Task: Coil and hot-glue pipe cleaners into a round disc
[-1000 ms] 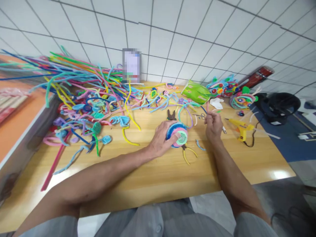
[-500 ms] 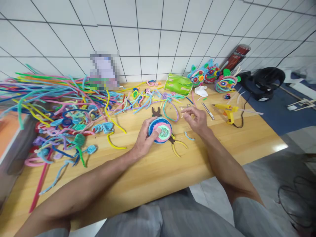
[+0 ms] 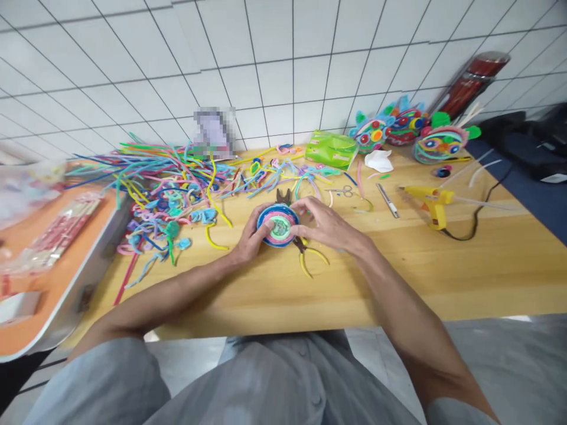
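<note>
A round coil of pipe cleaners (image 3: 280, 226), blue outside, then pink, with pale green in the centre, is held above the table. My left hand (image 3: 253, 239) grips its left side, thumb on the face. On the right side, my right hand (image 3: 325, 224) closes round the rim with thumb and fingers. Yellow-handled pliers (image 3: 315, 255) lie under the coil, their dark jaws showing beyond its far edge. Small scissors (image 3: 345, 191) rest beyond my right hand.
Many loose pipe cleaners (image 3: 168, 171) cover the table's left and back. A green packet (image 3: 332, 150), finished fish-like figures (image 3: 438, 141), a craft knife (image 3: 388, 200) and a yellow glue gun (image 3: 432, 203) are at the right. An orange-topped table (image 3: 66, 289) adjoins the left.
My right hand has moved left from beside the scissors onto the coil's right rim. My left hand still holds the coil. The view has turned left, showing the orange-topped table.
</note>
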### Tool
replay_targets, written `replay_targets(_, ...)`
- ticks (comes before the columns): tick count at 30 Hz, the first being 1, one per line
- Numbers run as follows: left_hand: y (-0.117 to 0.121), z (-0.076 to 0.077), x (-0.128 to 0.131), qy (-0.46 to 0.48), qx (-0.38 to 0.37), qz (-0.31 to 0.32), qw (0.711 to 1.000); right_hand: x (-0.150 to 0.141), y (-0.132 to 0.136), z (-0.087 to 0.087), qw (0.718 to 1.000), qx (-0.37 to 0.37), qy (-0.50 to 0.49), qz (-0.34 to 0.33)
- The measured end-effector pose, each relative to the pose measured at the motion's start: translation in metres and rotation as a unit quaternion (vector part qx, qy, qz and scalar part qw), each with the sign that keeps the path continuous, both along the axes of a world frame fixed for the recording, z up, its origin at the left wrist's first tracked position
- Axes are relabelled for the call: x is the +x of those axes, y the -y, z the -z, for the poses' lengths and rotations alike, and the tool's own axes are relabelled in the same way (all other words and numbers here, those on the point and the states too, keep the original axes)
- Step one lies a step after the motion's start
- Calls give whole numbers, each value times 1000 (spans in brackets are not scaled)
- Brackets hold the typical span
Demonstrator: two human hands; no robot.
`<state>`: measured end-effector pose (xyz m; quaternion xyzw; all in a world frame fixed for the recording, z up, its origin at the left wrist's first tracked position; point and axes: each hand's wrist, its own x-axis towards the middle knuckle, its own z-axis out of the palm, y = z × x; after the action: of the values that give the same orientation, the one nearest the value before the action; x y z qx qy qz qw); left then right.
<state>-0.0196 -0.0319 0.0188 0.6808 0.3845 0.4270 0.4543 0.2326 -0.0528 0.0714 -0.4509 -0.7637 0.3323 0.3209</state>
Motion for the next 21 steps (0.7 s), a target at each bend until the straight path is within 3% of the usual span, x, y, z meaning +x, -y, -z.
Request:
replay_targets(5, 1, -2, 1, -10, -13, -15, 1000, -6, -5, 7, 1000, 13, -22, 5)
replay_targets(11, 5, -4, 5, -21, -2, -38, 999, -11, -6, 10, 992, 119, -25, -38)
replay_targets(21, 3, 3, 4, 14, -5, -39, 999, -9, -10, 25, 978, 204, -14, -50)
